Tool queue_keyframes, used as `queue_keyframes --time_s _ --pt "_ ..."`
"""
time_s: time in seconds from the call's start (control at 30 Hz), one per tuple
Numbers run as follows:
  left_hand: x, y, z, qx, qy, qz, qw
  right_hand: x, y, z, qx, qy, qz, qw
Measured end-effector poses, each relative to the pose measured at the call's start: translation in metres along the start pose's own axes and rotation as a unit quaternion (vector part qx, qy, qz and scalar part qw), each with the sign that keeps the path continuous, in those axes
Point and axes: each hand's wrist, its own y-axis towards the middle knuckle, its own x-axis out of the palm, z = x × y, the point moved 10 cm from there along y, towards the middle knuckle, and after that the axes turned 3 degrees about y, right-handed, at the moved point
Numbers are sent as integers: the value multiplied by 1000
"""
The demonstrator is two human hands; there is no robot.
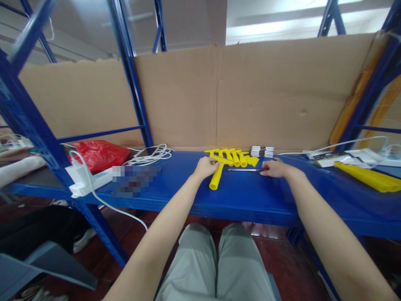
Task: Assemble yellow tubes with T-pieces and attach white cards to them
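My left hand (206,167) is closed on the head of a yellow T-shaped plastic handle (215,179), whose round hollow grip points toward me. My right hand (275,169) is closed around the end of a thin metal rod (242,170) lying level just above or on the blue shelf; it looks like a screwdriver, but its grip is mostly hidden by the fingers. Behind my hands, several more yellow T-shaped handles (241,159) lie in a row. Next to them is a stack of small white strips with dark bands (262,151).
A cardboard sheet (266,96) backs the blue shelf (244,200). To the left are a red plastic bag (100,154), coiled white cable (153,154) and a white power strip (103,177). Long yellow pieces (369,177) lie right. Another person's sleeve (21,169) shows far left.
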Motion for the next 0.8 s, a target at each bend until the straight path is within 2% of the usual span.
queue_keyframes --time_s 0.2,0.47,0.8 --pt "3 -8 -4 -43 77 -58 994 1 0 0 9 2 -6 1000" --pt "19 -11 6 10 162 -151 975 1 -5 -4 24 -4 -21 999" --pt "25 -7 6 26 96 -129 987 2 -2 -3 3 -15 -14 1000"
